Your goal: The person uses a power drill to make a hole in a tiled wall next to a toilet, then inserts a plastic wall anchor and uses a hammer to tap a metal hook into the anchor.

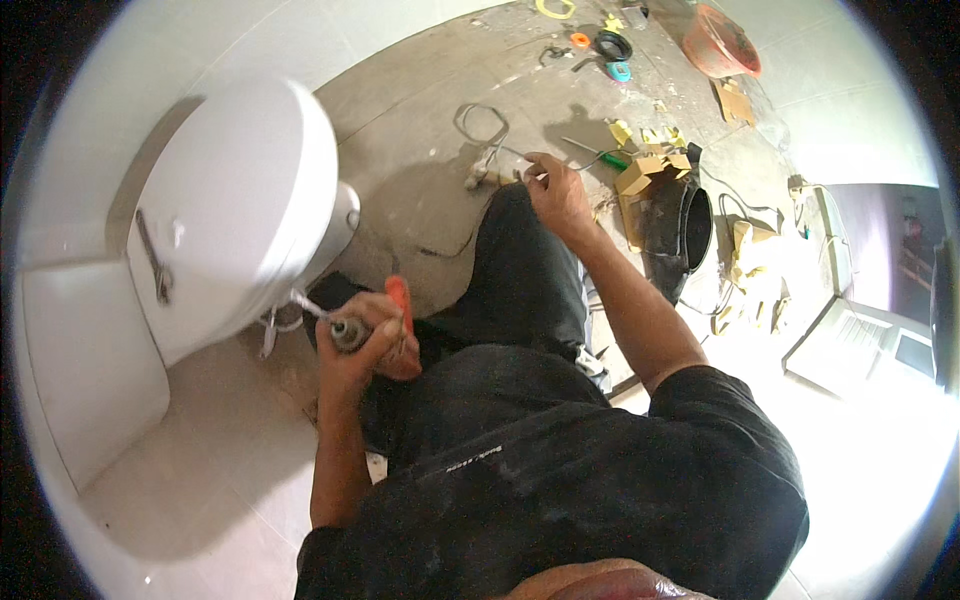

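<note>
My left hand (365, 340) is wrapped round a tool (348, 334) with a round grey end and an orange-red part (400, 297) rising beside the fingers. Its exact kind is hidden by my grip. The hand is beside the toilet (240, 210), just below the bowl's rim, near a thin white fitting (310, 303). Over my raised knee, my right hand (562, 205) has its fingers curled together; whatever is in them, if anything, I cannot make out. A grey cable (505, 150) runs close to those fingertips. An adjustable wrench (153, 257) lies on the closed toilet lid.
To the right stand a black bucket-like container (690, 230) and opened cardboard boxes (640, 180), with a green-handled screwdriver (612, 160) next to them. An orange basin (722, 45) and a tape roll (612, 46) lie farther off. Cables trail across the dusty floor.
</note>
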Demonstrator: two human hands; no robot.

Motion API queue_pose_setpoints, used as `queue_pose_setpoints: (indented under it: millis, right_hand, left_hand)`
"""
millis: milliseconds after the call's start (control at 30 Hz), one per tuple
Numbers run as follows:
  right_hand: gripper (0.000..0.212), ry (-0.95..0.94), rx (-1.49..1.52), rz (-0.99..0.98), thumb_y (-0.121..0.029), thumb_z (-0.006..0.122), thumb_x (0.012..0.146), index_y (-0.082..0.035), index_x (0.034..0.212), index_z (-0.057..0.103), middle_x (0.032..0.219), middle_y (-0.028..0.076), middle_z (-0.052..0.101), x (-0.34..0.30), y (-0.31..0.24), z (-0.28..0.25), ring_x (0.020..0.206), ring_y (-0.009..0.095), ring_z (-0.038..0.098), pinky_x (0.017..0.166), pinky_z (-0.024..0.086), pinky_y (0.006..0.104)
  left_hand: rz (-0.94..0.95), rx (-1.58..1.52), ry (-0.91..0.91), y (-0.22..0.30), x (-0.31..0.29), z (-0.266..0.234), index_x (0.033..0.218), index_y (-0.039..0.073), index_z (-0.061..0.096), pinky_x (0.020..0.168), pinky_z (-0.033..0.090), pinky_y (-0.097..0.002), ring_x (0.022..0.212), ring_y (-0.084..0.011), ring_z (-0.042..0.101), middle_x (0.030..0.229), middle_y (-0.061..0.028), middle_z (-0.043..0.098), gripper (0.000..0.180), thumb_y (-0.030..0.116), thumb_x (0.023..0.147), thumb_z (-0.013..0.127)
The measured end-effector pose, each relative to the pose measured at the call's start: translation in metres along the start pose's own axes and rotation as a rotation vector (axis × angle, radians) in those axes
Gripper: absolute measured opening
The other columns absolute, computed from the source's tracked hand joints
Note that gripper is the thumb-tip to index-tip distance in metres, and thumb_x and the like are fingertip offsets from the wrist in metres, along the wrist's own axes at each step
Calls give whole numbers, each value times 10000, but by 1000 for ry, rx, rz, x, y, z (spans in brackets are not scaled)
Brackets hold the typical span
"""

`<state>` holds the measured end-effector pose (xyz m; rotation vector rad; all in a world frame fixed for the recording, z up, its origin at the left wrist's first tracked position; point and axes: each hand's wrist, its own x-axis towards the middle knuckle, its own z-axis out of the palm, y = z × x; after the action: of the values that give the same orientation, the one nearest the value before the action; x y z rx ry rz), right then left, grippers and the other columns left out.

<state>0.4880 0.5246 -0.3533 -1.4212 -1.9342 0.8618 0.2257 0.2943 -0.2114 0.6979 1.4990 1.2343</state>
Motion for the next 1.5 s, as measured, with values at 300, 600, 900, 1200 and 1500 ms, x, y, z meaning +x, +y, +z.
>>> queue_pose_setpoints:
  millis: [300, 600, 900, 1200, 1500]
  right_hand:
    - [377, 35, -384, 310, -190, 608, 872, -115, 1238, 660, 1126, 184, 672, 197, 204, 7, 1094, 380, 630, 979, 496, 457]
    - [528, -45, -670, 243, -126, 625, 881, -229, 1389, 526, 1380, 66, 523, 342, 232, 38, 1285, 335, 489, 1046, 457, 443]
    - [210, 79, -901, 139, -147, 556, 876, -111, 1048, 671, 1116, 162, 608, 289, 266, 41, 1024, 346, 611, 864, 506, 468]
    - [143, 108, -422, -141, -149, 611, 933, -21, 976, 660, 999, 168, 649, 138, 161, 29, 935, 357, 607, 828, 487, 474]
    - [639, -504, 477, -479, -264, 801, 794, -18, 1330, 556, 1336, 191, 567, -61, -115, -6, 1209, 371, 546, 1094, 370, 478]
  left_hand:
    - [-209, 166, -198, -17, 63, -2, 848, 46, 686, 673, 540, -307, 699, -126, 662, 776, -37, 690, 79, 87, 808, 740]
    - [-353, 152, -222, -28, 120, 2, 758, 45, 653, 710, 527, -333, 755, -139, 655, 838, -64, 690, 113, 71, 790, 758]
    - [-358, 231, -358, -21, 144, 15, 796, 58, 651, 725, 496, -324, 760, -132, 628, 844, -31, 672, 142, 123, 816, 777]
    - [-62, 239, -363, -1, 108, 17, 794, 49, 603, 583, 493, -284, 671, -100, 607, 819, -14, 647, 186, 132, 869, 752]
    - [131, -288, -177, 41, 46, 15, 821, 32, 657, 673, 519, -323, 710, -144, 643, 747, -73, 669, 138, 141, 847, 737]
